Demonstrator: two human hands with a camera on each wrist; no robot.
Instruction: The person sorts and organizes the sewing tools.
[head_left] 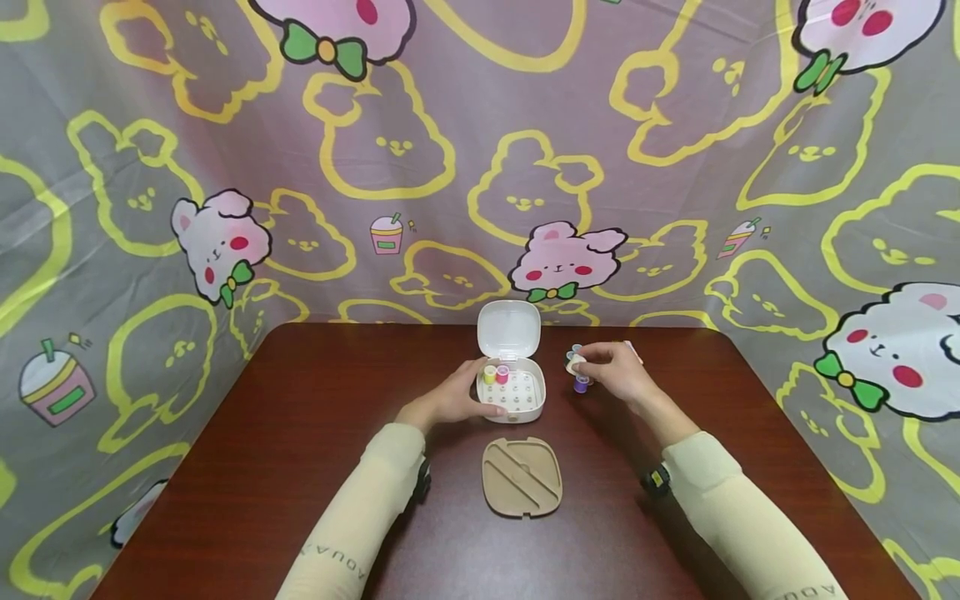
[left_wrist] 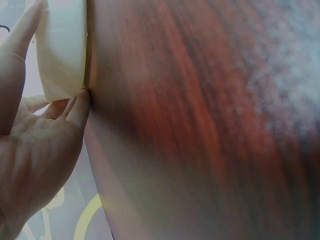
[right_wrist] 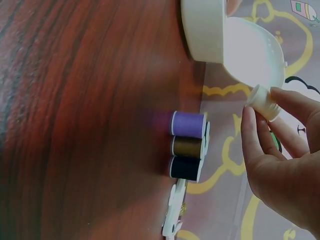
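One white spool (right_wrist: 264, 103), I'm noticing, is hovering above the worktop (head_left: 360, 500), pinched in the right hand (head_left: 618, 372) with its long axis leaning off upright, while the open box (head_left: 531, 413) is sitting to that grip's left, the left hand (head_left: 456, 397) clasping it.

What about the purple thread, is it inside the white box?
No, the purple thread sits on the table, outside the white box.

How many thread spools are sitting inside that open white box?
2: a yellow spool at the back left of the white box, and a pink spool right beside it. I see no others in there.
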